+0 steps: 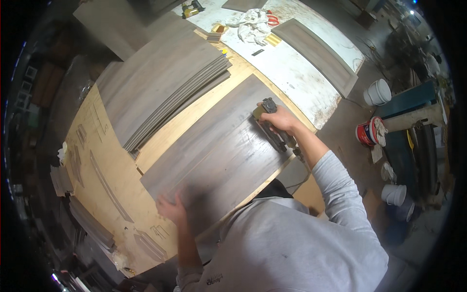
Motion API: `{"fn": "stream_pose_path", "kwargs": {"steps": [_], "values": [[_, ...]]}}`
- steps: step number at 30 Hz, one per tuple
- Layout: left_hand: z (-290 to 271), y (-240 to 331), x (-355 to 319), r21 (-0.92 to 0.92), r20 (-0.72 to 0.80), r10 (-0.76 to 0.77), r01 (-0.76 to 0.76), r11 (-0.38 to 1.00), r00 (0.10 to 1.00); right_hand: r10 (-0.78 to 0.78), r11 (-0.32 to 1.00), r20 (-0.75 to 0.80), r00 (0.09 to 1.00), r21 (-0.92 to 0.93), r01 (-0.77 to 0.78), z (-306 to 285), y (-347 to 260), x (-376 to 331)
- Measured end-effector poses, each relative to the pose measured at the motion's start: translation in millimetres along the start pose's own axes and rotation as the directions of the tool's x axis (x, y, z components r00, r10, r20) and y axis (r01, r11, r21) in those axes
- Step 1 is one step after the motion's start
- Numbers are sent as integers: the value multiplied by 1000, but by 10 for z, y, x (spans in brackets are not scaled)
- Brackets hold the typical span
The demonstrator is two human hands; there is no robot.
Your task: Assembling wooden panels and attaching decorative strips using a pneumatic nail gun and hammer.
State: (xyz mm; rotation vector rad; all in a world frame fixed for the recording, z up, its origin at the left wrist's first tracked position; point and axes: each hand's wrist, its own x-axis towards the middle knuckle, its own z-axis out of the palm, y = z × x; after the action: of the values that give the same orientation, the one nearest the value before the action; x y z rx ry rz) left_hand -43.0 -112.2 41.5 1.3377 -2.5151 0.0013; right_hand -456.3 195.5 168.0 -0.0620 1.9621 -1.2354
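Grey panel (214, 151) lay flat on the table (116, 160): stiff, broad, likely heavy; grip its long edges. Left hand (170, 208) pressed it, fingers spread. Right hand (279, 120) was clamped round a nail gun (272, 124).

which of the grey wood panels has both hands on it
The single grey panel lying flat nearest the person: left hand presses its near corner, right hand holds a nail gun on it. The stacked panels lie untouched.

white buckets (378, 91), rag (251, 24) — stacked panels (165, 82)
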Motion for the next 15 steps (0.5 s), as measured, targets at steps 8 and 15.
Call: {"fn": "stream_pose_path", "kwargs": {"steps": [8, 15], "values": [[25, -861, -810, -417, 182, -399, 438, 796, 899, 37, 999, -13, 999, -14, -37, 31, -137, 16], [162, -834, -896, -518, 231, -456, 505, 690, 860, 27, 999, 39, 999, -47, -26, -10, -101, 118]]}}
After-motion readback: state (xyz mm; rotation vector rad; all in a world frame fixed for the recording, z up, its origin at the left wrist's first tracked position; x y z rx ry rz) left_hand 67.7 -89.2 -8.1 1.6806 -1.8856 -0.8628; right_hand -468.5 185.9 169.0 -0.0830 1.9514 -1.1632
